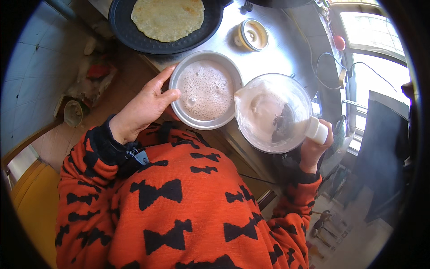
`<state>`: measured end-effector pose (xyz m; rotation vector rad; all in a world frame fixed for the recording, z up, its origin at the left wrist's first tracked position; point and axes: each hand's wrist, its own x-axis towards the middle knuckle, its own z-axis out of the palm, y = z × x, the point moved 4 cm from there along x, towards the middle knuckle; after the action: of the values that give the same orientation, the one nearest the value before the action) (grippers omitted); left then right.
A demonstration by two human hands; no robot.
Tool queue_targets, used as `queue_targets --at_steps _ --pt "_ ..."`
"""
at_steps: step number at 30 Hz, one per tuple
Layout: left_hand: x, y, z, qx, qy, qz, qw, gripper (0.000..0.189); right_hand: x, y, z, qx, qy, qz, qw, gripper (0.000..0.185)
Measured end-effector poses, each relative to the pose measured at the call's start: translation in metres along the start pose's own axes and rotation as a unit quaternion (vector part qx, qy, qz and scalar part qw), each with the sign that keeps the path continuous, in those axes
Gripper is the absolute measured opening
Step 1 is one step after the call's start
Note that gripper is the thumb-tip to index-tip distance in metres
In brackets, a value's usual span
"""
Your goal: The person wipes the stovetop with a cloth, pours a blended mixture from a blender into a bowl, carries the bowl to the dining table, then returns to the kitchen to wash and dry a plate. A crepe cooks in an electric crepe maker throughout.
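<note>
My left hand point(147, 101) grips the rim of a round metal bowl point(175, 114), its thumb over the edge. Frothy pale pinkish-brown liquid point(206, 90) with bubbles fills much of the bowl. My right hand point(315, 144) is closed around the white handle point(316, 130) of a clear blender jug point(273, 146). The jug's spout is at the bowl's right rim; whether they touch I cannot tell. Foamy residue coats the jug's inside, and a dark part shows through it. No stream between spout and bowl can be made out.
A flatbread point(168, 18) lies on a dark round griddle point(151, 47) at the upper left of the metal counter point(282, 50). Behind the jug stands a small round container point(254, 34), perhaps a lid. A cable point(317, 72) runs by the window at the right. A yellow chair point(37, 208) is at the lower left.
</note>
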<state>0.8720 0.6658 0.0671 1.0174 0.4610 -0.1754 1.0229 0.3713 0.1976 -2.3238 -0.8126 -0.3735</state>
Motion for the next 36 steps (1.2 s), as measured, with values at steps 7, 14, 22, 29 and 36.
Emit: queue_targets --at_steps 7,14,22,29,36 --pt "0.01 -0.005 0.006 0.008 -0.013 0.03 0.999 0.053 -0.004 0.008 -0.002 0.014 0.032 0.0 0.999 0.009" --pt "0.01 -0.003 0.009 0.015 -0.019 0.034 0.999 0.054 -0.016 0.026 -0.007 0.039 0.067 0.022 0.997 0.011" --pt "0.016 -0.007 0.008 -0.013 -0.004 0.022 1.0 0.053 -0.035 0.071 -0.017 0.079 0.087 0.085 0.989 0.026" --pt "0.031 -0.013 0.011 0.0 -0.017 0.017 1.0 0.053 -0.037 0.086 -0.007 0.255 0.175 0.139 0.941 0.022" --pt "0.031 -0.018 0.012 0.03 0.008 -0.01 0.999 0.051 -0.037 0.058 -0.013 0.214 0.185 0.126 0.951 0.014"
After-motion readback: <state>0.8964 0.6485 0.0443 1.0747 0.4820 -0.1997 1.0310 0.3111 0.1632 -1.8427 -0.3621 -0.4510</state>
